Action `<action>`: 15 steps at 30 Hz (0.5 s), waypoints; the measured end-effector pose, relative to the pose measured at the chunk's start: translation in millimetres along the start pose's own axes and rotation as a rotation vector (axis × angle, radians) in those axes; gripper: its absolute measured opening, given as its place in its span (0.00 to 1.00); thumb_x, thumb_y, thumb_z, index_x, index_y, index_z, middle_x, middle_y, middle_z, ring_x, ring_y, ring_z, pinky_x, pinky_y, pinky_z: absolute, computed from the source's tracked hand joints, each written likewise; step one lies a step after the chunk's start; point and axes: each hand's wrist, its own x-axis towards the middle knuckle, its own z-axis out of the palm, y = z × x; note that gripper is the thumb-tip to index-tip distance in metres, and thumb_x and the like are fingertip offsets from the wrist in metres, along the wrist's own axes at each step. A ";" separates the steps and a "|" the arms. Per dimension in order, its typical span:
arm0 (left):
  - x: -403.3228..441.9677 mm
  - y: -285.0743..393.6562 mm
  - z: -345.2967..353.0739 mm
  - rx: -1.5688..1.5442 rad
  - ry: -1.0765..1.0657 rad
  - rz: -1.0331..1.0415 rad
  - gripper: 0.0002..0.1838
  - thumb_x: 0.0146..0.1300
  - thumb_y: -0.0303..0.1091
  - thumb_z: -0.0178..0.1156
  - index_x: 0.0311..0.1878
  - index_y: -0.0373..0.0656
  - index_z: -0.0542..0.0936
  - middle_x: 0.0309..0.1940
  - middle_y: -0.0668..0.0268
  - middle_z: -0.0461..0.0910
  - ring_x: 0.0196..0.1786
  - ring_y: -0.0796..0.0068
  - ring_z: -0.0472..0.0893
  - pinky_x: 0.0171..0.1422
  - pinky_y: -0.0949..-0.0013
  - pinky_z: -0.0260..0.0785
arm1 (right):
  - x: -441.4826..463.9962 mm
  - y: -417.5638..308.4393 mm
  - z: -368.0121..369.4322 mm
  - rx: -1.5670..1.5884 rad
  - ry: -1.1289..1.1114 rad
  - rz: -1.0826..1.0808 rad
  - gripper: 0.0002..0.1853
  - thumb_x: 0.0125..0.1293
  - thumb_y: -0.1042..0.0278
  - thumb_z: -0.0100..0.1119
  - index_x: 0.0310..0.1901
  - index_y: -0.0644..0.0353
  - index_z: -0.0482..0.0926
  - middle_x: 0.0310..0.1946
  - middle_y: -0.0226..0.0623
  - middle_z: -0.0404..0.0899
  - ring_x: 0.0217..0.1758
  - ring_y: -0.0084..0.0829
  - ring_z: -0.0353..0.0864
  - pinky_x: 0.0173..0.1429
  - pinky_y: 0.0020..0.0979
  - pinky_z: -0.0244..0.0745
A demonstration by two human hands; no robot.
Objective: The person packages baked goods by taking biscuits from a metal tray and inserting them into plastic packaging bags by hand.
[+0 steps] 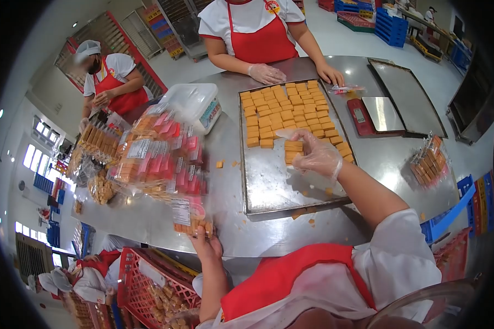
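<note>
My left hand point(207, 244), bare, grips the lower end of a clear plastic bag point(182, 214) with a printed white label and a pink part. Orange-brown biscuits show inside that bag. My right hand point(319, 158), in a clear plastic glove, is closed on a small stack of biscuits point(293, 150) over the metal tray point(269, 189). Rows of rectangular biscuits point(285, 109) fill the far part of this tray. Its near part shows bare metal with crumbs.
Filled biscuit bags point(153, 148) are heaped on the left, before a white plastic tub point(189, 104). A scale point(376, 114), another tray point(409, 90) and a biscuit pack point(429, 163) lie to the right. Across the table stands a co-worker point(263, 33). A red crate point(142, 279) is below left.
</note>
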 end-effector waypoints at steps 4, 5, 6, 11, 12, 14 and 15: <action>-1.3 -1.8 -4.8 0.026 -0.029 0.014 0.38 0.48 0.30 0.64 0.60 0.50 0.54 0.51 0.66 0.65 0.50 0.69 0.69 0.50 0.66 0.66 | -12.6 -14.9 10.6 0.081 -0.025 -0.023 0.22 0.50 0.77 0.53 0.47 0.55 0.59 0.20 0.28 0.65 0.20 0.18 0.64 0.23 0.21 0.62; -1.8 -1.8 -5.1 0.027 -0.047 0.021 0.38 0.48 0.30 0.65 0.60 0.50 0.54 0.51 0.66 0.65 0.50 0.69 0.69 0.50 0.66 0.66 | -13.1 -11.6 13.1 0.080 -0.039 0.006 0.22 0.50 0.76 0.54 0.47 0.55 0.59 0.20 0.29 0.66 0.20 0.19 0.64 0.24 0.21 0.63; -3.3 -0.9 -4.4 0.026 -0.075 0.010 0.39 0.48 0.31 0.65 0.60 0.50 0.54 0.51 0.66 0.64 0.50 0.69 0.69 0.50 0.66 0.66 | -14.3 -6.1 14.4 0.080 -0.053 0.033 0.21 0.50 0.76 0.54 0.47 0.55 0.60 0.21 0.29 0.66 0.20 0.19 0.65 0.24 0.21 0.63; -11.1 2.9 1.4 0.059 -0.209 -0.021 0.42 0.47 0.34 0.66 0.62 0.51 0.51 0.51 0.66 0.65 0.50 0.69 0.70 0.50 0.66 0.66 | -8.8 21.1 38.3 0.264 -0.101 0.118 0.22 0.50 0.75 0.54 0.47 0.54 0.60 0.24 0.32 0.70 0.21 0.18 0.66 0.24 0.22 0.64; -16.7 4.3 9.2 0.067 -0.230 -0.025 0.42 0.47 0.34 0.66 0.62 0.51 0.51 0.51 0.67 0.65 0.51 0.69 0.70 0.51 0.65 0.66 | -7.9 20.8 46.4 0.228 -0.127 0.106 0.22 0.50 0.74 0.54 0.47 0.53 0.60 0.25 0.33 0.71 0.22 0.19 0.68 0.26 0.23 0.65; -26.7 9.0 32.2 0.090 -0.288 -0.067 0.37 0.48 0.34 0.65 0.59 0.50 0.55 0.47 0.68 0.67 0.47 0.71 0.71 0.48 0.68 0.67 | -4.0 18.7 64.2 0.148 -0.177 0.089 0.22 0.50 0.73 0.54 0.48 0.53 0.60 0.27 0.36 0.73 0.25 0.23 0.72 0.29 0.25 0.68; -29.6 8.1 36.4 0.101 -0.311 -0.087 0.38 0.48 0.35 0.66 0.59 0.50 0.54 0.47 0.68 0.67 0.47 0.71 0.71 0.47 0.68 0.67 | -0.6 22.3 74.1 0.041 -0.166 0.011 0.22 0.51 0.74 0.53 0.48 0.53 0.60 0.29 0.36 0.73 0.26 0.23 0.71 0.30 0.25 0.69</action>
